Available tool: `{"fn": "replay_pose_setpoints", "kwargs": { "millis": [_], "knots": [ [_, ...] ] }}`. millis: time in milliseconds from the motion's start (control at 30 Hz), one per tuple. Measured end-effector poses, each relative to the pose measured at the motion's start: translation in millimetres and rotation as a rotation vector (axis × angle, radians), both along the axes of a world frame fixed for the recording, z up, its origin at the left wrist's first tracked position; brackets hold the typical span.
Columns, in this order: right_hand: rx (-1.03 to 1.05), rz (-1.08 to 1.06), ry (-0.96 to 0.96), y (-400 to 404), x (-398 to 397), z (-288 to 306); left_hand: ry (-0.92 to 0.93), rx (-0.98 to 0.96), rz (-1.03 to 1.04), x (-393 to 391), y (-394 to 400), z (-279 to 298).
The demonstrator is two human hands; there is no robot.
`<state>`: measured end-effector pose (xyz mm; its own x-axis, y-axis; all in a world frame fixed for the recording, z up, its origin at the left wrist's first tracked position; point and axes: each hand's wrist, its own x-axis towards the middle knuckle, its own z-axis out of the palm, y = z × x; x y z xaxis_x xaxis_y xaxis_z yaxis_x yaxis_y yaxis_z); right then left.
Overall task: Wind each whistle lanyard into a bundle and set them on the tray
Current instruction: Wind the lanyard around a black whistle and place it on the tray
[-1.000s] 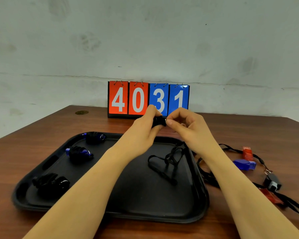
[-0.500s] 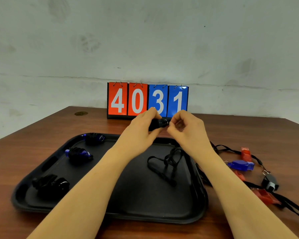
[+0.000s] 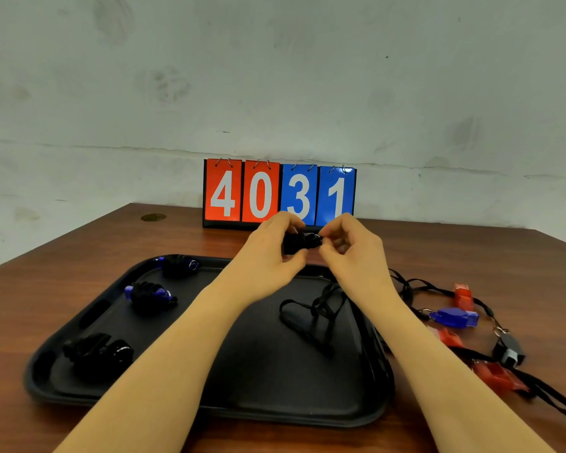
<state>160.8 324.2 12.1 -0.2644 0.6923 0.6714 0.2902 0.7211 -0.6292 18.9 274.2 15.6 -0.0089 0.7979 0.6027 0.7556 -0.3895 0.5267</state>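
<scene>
Holding a small black whistle [image 3: 299, 244] above the far rim of the tray [image 3: 275, 410], the left hand [image 3: 268, 253] curls around its body while the right hand [image 3: 350, 250] pinches its ring end with thumb and forefinger. Its thin black cord [image 3: 311, 318] droops in loose loops onto the smooth, rounded plastic tray, where three wound bundles [image 3: 151, 294] sit along the left side. Glossy red and blue whistles [image 3: 455, 317] on tangled cords lie on the wood-grain table [image 3: 471, 256] just right of the tray.
</scene>
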Motion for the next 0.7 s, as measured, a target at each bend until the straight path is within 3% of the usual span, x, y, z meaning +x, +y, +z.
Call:
{"fn": "replay_pose_setpoints", "kwargs": {
  "millis": [300,567,700],
  "knots": [
    [0.31,-0.086,-0.318,7.2,-3.7,-7.0,0.083,0.001,0.115,-6.1,1.9,-0.3],
    [0.203,-0.088,-0.442,3.6,-13.0,-0.3,0.167,-0.116,0.155,-11.9,2.6,12.4],
    [0.044,-0.06,-0.552,-1.7,-21.5,7.8,0.206,-0.187,0.138,-22.6,0.8,19.1]
  ]
}}
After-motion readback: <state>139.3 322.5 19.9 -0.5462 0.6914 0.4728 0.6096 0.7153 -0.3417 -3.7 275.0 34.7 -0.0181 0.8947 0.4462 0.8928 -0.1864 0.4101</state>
